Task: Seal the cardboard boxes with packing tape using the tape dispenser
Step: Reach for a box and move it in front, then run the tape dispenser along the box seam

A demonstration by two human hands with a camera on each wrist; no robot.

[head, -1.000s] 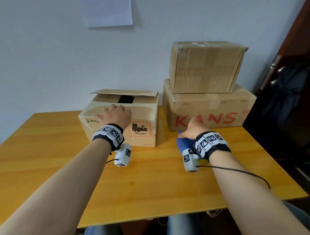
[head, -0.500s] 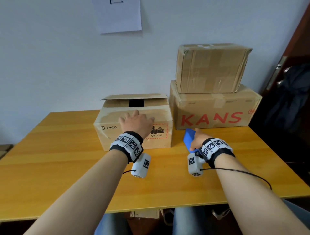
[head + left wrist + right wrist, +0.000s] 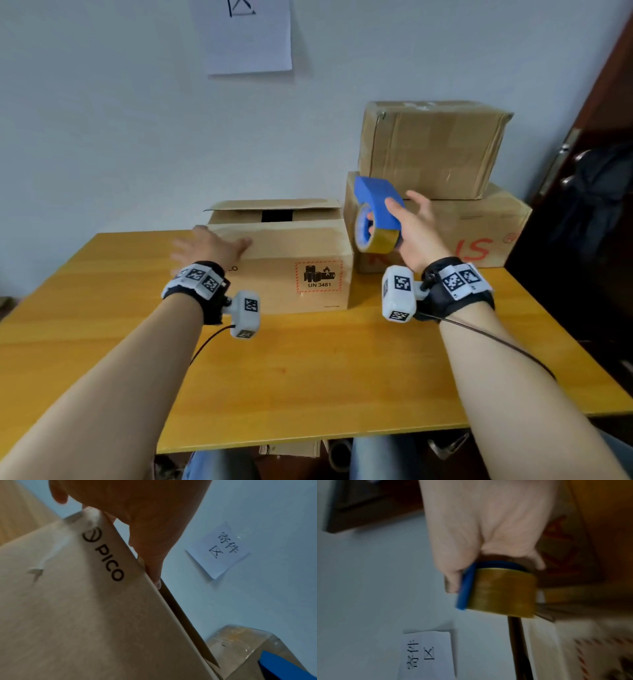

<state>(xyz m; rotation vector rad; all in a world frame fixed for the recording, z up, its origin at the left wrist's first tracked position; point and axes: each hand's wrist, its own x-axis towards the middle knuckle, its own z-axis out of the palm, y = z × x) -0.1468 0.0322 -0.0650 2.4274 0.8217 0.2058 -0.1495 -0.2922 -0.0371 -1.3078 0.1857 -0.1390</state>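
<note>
Right now my right fingers (image 3: pixel 369 219) are hooked through the core of the tape roll (image 3: pixel 373 240), thumb clamped on the blue shell, so my right hand (image 3: pixel 416 233) has the tape dispenser (image 3: pixel 376 202) firmly held and lifted in the air, above and just right of the open box (image 3: pixel 287 260). My left fingers (image 3: pixel 152 566) lie flat and straight on the near top flap at its left end, pressing it down; nothing is curled there, so the left hand (image 3: pixel 209 246) is only bracing. The box sits on the wooden table (image 3: pixel 308 370), touching or nearly touching the lower box printed in red (image 3: pixel 479 236), which carries a second, already taped box (image 3: pixel 431 147). The far flap (image 3: pixel 274 205) is raised, with a dark gap under it, so I judge the seam is not ready for tape. To do this well I should flatten both flaps until their edges meet, keep the left palm holding them shut, then land the dispenser's tape end over one side wall of the box and pull along the seam with steady downward pressure. I cannot tell from the blurred right wrist view where the loose tape end sits, so I would check that first.
</note>
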